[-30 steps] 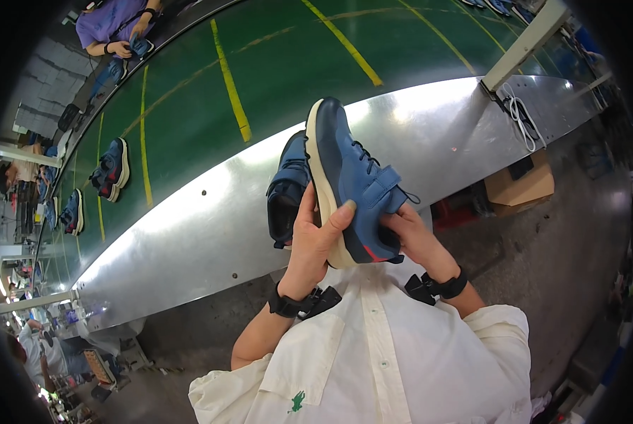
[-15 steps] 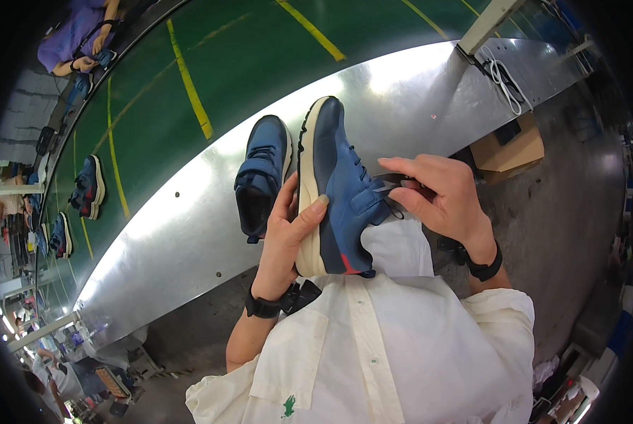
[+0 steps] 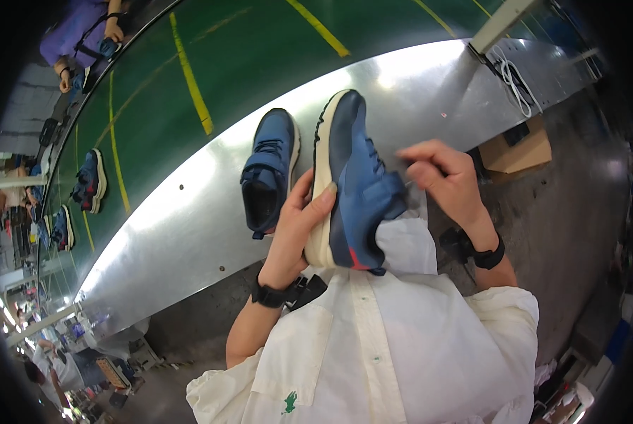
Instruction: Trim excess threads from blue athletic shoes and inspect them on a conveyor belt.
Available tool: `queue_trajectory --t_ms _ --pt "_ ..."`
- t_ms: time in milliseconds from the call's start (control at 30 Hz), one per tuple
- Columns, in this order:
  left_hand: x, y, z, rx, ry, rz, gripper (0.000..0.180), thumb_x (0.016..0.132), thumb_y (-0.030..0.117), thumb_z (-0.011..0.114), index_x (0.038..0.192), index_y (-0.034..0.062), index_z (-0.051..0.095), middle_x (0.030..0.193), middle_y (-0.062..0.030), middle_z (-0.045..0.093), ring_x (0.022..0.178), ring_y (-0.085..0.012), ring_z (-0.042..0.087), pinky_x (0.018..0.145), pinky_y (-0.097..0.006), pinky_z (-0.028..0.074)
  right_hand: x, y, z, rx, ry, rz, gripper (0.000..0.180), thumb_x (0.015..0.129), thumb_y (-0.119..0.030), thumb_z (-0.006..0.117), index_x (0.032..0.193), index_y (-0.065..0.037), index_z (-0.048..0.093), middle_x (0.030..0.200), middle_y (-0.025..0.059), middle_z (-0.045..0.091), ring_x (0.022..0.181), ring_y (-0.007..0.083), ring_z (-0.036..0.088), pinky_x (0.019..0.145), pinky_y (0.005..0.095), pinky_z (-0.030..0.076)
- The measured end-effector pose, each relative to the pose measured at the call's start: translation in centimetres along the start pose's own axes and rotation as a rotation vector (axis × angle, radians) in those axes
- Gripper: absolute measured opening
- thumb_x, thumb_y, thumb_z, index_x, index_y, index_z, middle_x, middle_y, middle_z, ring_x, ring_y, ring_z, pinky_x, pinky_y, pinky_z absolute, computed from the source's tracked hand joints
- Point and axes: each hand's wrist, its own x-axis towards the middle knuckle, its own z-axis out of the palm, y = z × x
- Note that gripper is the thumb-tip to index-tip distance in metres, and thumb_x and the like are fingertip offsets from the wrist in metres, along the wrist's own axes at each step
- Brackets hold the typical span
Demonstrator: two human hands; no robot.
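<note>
My left hand point(image 3: 303, 219) is wrapped round a blue sneaker point(image 3: 355, 191), fingers under its cream sole and thumb over the edge. The sneaker is tipped on its side, toe away from me, with a red patch by the heel. Off to the right of its strap, and apart from it, my right hand point(image 3: 447, 177) is closed, thumb and fingers curled together. What lies in those fingers is blurred and mostly hidden. A matching sneaker point(image 3: 268, 159) stands upright on the metal table point(image 3: 189, 233), left of the held one, its strap across the top.
Beyond the table runs a green conveyor point(image 3: 245, 78) with yellow lines, carrying more sneakers point(image 3: 90, 182) at left. A metal post point(image 3: 496, 28) and white cable point(image 3: 516, 88) are at far right, above a cardboard box point(image 3: 518, 152). Another person point(image 3: 76, 42) works across the belt.
My right hand has drawn away rightward from the strap, where a thin metal tip showed between fingers and shoe. The strap end now sticks out. My left hand keeps its hold on the sneaker.
</note>
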Motion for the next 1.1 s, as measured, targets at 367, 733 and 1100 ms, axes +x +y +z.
queue_trajectory --t_ms 367,733,1100 --pt "2.9 -1.9 -1.1 0.703 -0.021 0.581 0.048 0.088 -0.004 0.049 0.135 -0.002 0.039 0.133 -0.0162 0.048 0.122 -0.0225 0.047 0.096 -0.027 0.041 -1.8 5.9 4.5 0.541 0.31 0.543 0.044 0.086 -0.019 0.066 0.122 -0.002 0.049 0.11 0.0077 0.056 0.09 0.0095 0.055 0.078 0.0239 0.046" --pt "2.0 -0.3 -9.4 0.426 0.479 0.278 0.048 0.076 -0.003 0.058 0.124 0.0007 0.052 0.118 -0.0089 0.058 0.108 -0.018 0.053 0.092 -0.03 0.043 -0.3 6.8 3.7 0.516 -0.064 0.533 0.057 0.076 -0.003 0.065 0.128 0.001 0.044 0.122 0.0131 0.052 0.117 0.0191 0.048 0.1 0.0305 0.037" --pt "2.5 -1.5 -4.5 1.732 0.649 0.967 0.039 0.067 0.009 0.066 0.106 0.0051 0.063 0.114 -0.0072 0.061 0.1 -0.0244 0.057 0.084 -0.036 0.04 2.1 2.3 3.6 -0.596 0.153 0.064 0.053 0.071 -0.001 0.059 0.121 -0.017 0.058 0.126 0.0155 0.054 0.093 0.0309 0.063 0.078 0.0339 0.051"
